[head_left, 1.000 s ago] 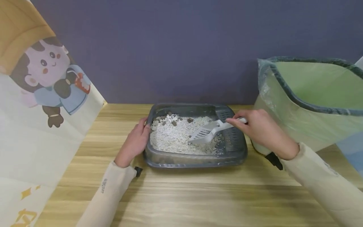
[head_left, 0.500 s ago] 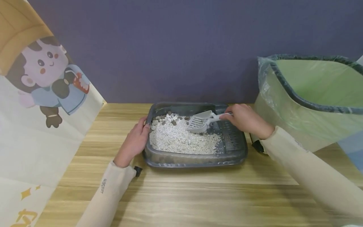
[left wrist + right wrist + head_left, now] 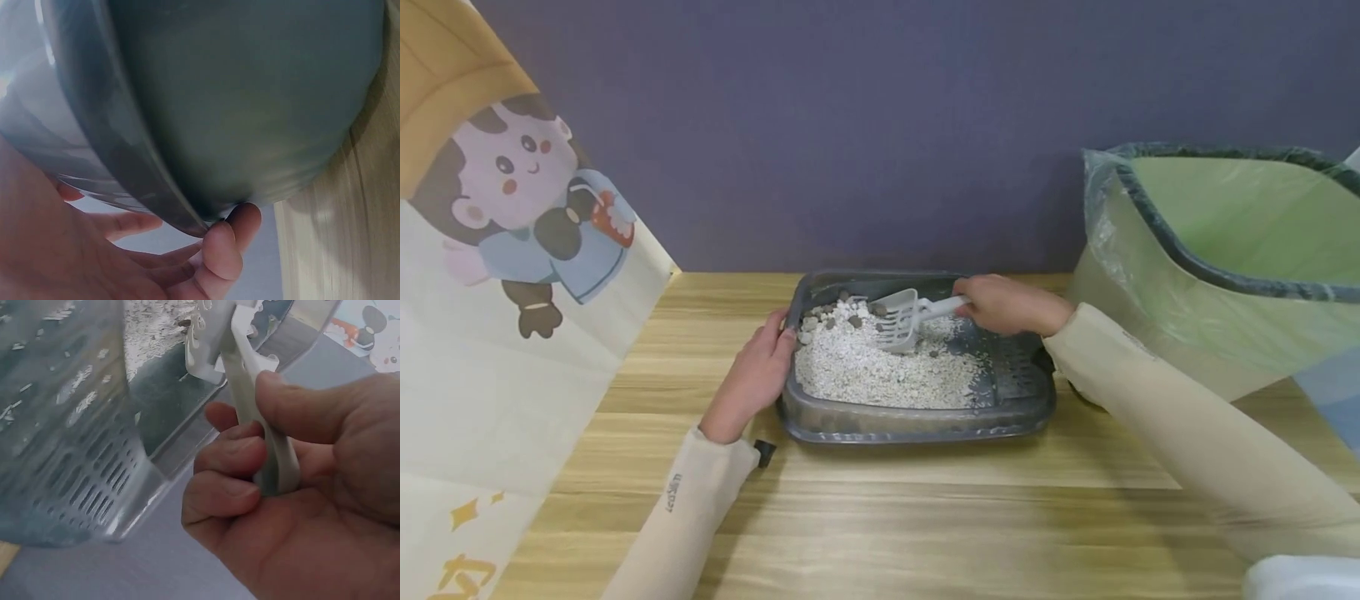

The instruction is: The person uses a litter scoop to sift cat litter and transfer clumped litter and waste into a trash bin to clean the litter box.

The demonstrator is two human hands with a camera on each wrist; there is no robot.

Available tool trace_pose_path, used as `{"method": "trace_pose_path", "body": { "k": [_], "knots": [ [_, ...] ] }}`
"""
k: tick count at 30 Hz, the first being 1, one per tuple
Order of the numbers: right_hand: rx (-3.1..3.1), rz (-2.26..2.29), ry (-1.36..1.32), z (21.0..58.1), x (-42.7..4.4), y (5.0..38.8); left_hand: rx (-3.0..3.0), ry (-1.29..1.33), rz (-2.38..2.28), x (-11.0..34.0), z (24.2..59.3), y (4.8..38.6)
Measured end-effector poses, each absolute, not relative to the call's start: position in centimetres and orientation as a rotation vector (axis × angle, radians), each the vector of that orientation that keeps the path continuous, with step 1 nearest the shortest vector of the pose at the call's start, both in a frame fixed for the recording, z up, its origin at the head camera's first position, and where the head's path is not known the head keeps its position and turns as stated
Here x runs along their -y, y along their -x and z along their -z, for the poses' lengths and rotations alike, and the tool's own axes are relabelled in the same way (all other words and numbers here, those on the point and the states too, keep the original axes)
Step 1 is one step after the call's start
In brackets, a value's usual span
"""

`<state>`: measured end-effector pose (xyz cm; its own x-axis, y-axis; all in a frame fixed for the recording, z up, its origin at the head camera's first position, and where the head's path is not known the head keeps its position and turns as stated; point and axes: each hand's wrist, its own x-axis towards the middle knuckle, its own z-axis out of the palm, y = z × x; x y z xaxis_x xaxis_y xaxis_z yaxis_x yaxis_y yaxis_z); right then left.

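The white scoop (image 3: 907, 323) juts leftward from the right hand (image 3: 1009, 305), which is wrapped round its handle (image 3: 256, 419), hiding the end overhead. The left hand (image 3: 752, 375) grips the gray tray (image 3: 910, 423); the bin (image 3: 1150, 287), right of the right hand, is cut off.

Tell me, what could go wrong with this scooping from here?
A quick flick of the scoop by the right hand might throw granules over the rim of the tray.
The left hand holds only the tray's left end, so a hard push could slide it across the table.
If a load were carried to the bin beyond the tray's right end, bits might fall through the scoop's slots.
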<state>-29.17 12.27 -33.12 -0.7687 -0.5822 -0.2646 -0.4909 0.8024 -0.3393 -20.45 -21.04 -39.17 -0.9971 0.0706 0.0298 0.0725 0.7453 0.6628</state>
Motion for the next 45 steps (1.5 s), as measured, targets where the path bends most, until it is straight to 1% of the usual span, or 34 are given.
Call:
{"method": "trace_pose_path", "body": {
  "k": [7, 11, 15, 22, 31, 39, 45],
  "knots": [
    [-2.499, 0.36, 0.848, 34.4, -9.9, 30.3, 2.919, 0.13, 1.127, 21.1, 39.1, 20.5],
    [-2.354, 0.348, 0.834, 35.2, -9.0, 30.2, 2.918, 0.132, 1.129, 21.0, 39.0, 20.4],
    [-2.324, 0.385, 0.886, 35.9, -9.1, 29.8, 2.921, 0.122, 1.104, 21.0, 39.0, 20.3],
    [-2.405, 0.495, 0.933, 35.7, -10.3, 28.8, 2.926, 0.103, 1.089, 20.9, 38.8, 20.3],
    [-2.531, 0.597, 1.012, 35.4, -13.1, 27.4, 2.935, 0.088, 1.089, 21.0, 38.9, 20.2],
    [-2.612, 0.737, 1.019, 35.6, -15.3, 25.6, 2.946, 0.075, 1.085, 21.1, 38.8, 20.4],
    [-2.678, 0.866, 1.02, 35.8, -16.3, 25.0, 2.936, 0.084, 1.092, 21.1, 39.0, 20.4]
  ]
}}
